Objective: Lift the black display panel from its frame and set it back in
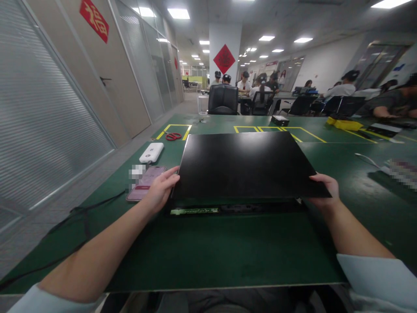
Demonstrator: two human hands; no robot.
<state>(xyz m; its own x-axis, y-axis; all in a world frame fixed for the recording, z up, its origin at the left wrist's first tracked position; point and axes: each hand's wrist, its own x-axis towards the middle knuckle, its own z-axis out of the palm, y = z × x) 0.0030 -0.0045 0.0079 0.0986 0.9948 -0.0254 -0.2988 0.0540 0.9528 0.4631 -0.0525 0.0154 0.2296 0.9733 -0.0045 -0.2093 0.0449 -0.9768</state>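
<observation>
A flat black screen panel (244,163), glossy and reflecting the ceiling lights, is held by its two short sides. My left hand (164,187) grips the left edge, fingers and thumb closed about it. At the right near corner, my right hand (327,191) has its thumb on top and its other fingers underneath, mostly hidden. Below the panel's near edge shows a dark strip of a casing with a green circuit board (194,211). The panel covers the rest of that casing; whether the two touch I cannot tell.
On the green table (228,256), a phone (148,182), a white power bank (151,152) and red-handled scissors (173,136) lie to the left. A black cable (97,204) trails off the left edge. Right stands a white cable (368,158). Several people sit farther back.
</observation>
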